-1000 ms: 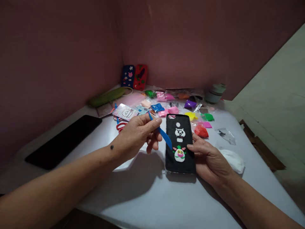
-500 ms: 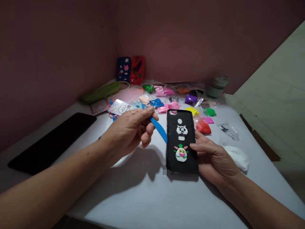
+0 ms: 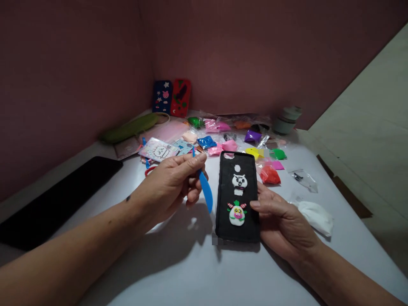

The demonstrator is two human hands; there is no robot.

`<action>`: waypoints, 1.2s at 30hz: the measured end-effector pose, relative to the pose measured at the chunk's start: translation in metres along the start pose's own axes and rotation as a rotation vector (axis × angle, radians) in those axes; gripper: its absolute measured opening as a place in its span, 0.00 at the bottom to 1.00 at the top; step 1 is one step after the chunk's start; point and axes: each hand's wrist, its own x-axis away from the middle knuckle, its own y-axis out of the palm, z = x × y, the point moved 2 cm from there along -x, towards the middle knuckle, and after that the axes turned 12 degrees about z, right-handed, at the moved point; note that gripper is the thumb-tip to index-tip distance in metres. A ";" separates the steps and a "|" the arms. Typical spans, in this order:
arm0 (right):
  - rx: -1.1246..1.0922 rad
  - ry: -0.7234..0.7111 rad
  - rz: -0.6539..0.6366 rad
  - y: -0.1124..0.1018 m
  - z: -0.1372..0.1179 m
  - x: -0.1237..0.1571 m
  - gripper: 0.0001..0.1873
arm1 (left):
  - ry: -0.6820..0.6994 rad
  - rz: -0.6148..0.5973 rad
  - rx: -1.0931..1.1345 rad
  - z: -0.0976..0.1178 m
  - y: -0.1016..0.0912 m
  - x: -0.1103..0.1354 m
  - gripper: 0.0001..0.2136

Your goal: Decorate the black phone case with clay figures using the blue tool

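Observation:
Between the thumb and fingers of my left hand (image 3: 178,178) is a blue plastic clay knife (image 3: 205,191), its blade slanting down just left of the phone case. My right hand (image 3: 283,216) is closed on the right edge of a black phone case (image 3: 223,216), thumb on its face. Two raised clay figures decorate it: a white cat-like face (image 3: 239,182) above a white block, and a round white figure (image 3: 236,216) with striped horns, a pink snout and green bits. The right fingers are partly hidden behind the case.
Bagged clay in several colours, such as red (image 3: 270,174) and blue (image 3: 207,142), lies beyond my hands. A white clay bag (image 3: 315,217) sits at right, a black tablet-like slab (image 3: 63,195) at left. Decorated blue (image 3: 162,97) and red cases (image 3: 180,97) lean on the wall.
The blue knife's blade has swung steeper and away from the case's left edge. The case sits slightly lower and farther left in view, as the whole view has shifted a little.

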 end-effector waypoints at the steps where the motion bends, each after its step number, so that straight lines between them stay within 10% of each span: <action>1: 0.005 0.011 0.003 0.000 0.000 0.000 0.28 | 0.001 -0.002 0.002 0.000 0.000 0.000 0.14; 36: -0.036 0.015 0.038 0.000 0.001 0.000 0.15 | -0.034 -0.028 -0.045 0.001 0.001 0.000 0.10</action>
